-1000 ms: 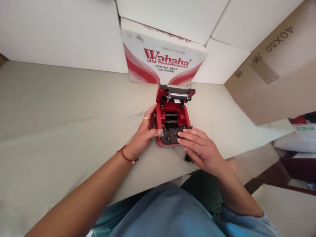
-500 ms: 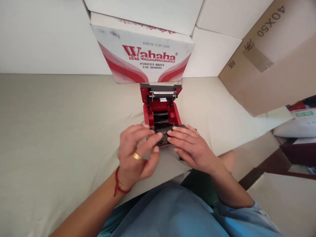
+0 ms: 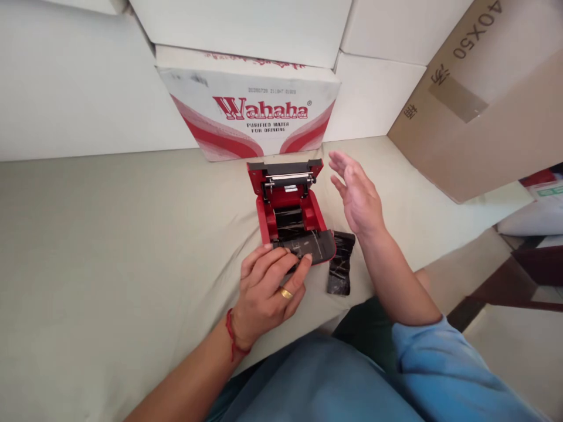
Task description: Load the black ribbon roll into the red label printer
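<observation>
Two bare hands show in the head view, above a small red printer (image 3: 288, 205) that stands on the cloth-covered table (image 3: 109, 246). The printer sits near the table's front edge, just in front of a white and red Wahaha carton (image 3: 250, 111). Its lid (image 3: 285, 170) is swung up and back, so the red well and the dark parts inside are open to view.

The left hand (image 3: 264, 290) rests at the printer's near end. Its fingers (image 3: 275, 264) are drawn together and lie on the grey front panel (image 3: 314, 246), with the thumb closing in beside them, so that they pinch the panel's near edge. A gold ring (image 3: 285, 293) is on one finger and a red thread (image 3: 231, 337) circles the wrist.

The right hand (image 3: 358, 196) is raised to the right of the printer, level with its lid. Its palm is turned towards the printer and its fingers are loosely spread, holding and touching nothing.

One black part (image 3: 341, 269) lies on the table just beside the printer's front right corner, below the right wrist. Plain white boxes (image 3: 246, 23) are stacked behind the carton, and a brown cardboard box (image 3: 484, 117) leans at the far right.
</observation>
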A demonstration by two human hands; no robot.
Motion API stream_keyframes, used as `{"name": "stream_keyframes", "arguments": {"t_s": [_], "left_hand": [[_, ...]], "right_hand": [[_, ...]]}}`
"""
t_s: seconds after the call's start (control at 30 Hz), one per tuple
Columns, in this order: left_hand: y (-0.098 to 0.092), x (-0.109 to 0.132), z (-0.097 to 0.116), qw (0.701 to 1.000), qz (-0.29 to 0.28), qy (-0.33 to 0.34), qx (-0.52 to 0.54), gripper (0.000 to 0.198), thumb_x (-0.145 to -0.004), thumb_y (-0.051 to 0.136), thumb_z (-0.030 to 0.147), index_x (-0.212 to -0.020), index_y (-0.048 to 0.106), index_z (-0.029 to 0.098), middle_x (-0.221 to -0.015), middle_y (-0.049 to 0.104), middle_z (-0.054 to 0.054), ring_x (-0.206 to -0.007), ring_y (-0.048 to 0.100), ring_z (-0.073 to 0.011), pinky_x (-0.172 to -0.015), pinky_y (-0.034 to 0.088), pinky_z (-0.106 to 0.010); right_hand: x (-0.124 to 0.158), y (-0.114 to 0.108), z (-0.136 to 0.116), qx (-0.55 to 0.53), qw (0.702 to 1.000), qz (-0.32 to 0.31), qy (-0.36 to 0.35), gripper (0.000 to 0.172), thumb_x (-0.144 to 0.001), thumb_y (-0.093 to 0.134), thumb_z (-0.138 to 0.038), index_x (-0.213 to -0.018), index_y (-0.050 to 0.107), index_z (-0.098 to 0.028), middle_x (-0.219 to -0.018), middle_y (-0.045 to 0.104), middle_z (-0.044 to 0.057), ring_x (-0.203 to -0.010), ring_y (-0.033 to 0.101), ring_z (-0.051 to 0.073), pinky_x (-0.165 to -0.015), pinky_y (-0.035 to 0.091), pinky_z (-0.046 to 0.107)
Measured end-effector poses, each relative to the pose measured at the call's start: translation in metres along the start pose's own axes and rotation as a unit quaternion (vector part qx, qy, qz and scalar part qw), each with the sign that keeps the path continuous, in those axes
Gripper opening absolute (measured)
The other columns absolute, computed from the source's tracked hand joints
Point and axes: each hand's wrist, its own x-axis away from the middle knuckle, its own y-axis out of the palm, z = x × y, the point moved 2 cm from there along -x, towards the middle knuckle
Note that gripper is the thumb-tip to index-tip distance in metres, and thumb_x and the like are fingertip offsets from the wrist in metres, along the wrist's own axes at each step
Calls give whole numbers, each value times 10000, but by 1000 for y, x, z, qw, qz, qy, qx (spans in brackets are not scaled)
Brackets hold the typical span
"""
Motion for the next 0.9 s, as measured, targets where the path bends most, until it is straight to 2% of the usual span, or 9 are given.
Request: {"name": "stream_keyframes", "arguments": {"t_s": [0.1,0.17,0.23,0.33,0.43,0.57,0.73,0.83,0.9], "left_hand": [[-1,-1,1,1000,-3,2,-3,626,-965,744,104,-1557,735,309,-1105,842,-42,-1129,793,-241,-1239,541,-443],[-2,-2,1,1000,-1,3,-3,583,-962,765,96,-1517,755,273,-1093,842,-44,-1132,787,-234,-1248,531,-426],[-3,-2,2,1000,6,2,0,608,-950,787,90,-1526,751,281,-1093,844,-33,-1131,788,-227,-1250,528,-418],[-2,0,2,1000,13,-4,7,679,-948,794,95,-1579,721,335,-1115,852,-14,-1130,797,-221,-1249,533,-418],[-1,2,2,1000,14,-6,1,672,-946,793,102,-1570,728,344,-1108,856,-18,-1125,804,-225,-1256,530,-423],[0,4,4,999,17,-2,-27,647,-940,779,106,-1532,746,364,-1069,856,-13,-1103,811,-234,-1255,529,-437],[-2,6,-2,999,31,-13,-5,729,-947,763,110,-1624,678,366,-1104,857,-24,-1130,804,-247,-1205,562,-444],[-7,7,-18,996,56,-64,37,762,-1007,704,188,-1741,567,341,-1335,846,-96,-1336,771,-311,-1248,549,-539],[-9,6,-32,989,40,-119,74,634,-1100,602,259,-1731,589,317,-1521,797,-121,-1537,678,-338,-1365,440,-602]], "right_hand": [[-24,17,-2,3,998,-57,1,932,-1175,48,-827,-1783,505,-289,-1805,614,107,-1674,589,225,-1315,547,442],[-25,24,-5,-6,997,-70,-16,993,-1162,47,-853,-1719,606,-250,-1673,729,123,-1575,684,240,-1291,569,430],[-17,24,-6,-10,998,-52,-23,1003,-1164,98,-864,-1584,748,-228,-1525,819,127,-1460,765,266,-1270,592,445],[6,17,-5,-11,999,-19,-34,895,-1184,227,-840,-1328,897,-265,-1388,883,104,-1420,796,306,-1278,597,523],[31,8,-5,-23,996,-17,-80,741,-1188,363,-800,-1168,932,-325,-1338,908,63,-1456,785,319,-1325,562,592],[59,1,0,22,992,-45,-114,604,-1204,446,-704,-1118,930,-353,-1303,925,44,-1429,807,310,-1403,474,643],[76,3,9,26,985,-67,-154,462,-1223,518,-540,-1204,921,-315,-1340,918,75,-1441,805,293,-1301,609,589],[78,4,12,20,985,-60,-162,434,-1229,522,-493,-1217,918,-314,-1334,920,68,-1424,816,279,-1278,638,565],[78,6,13,23,987,-55,-150,447,-1229,511,-506,-1204,920,-327,-1321,924,56,-1425,814,283,-1278,640,571]]}}
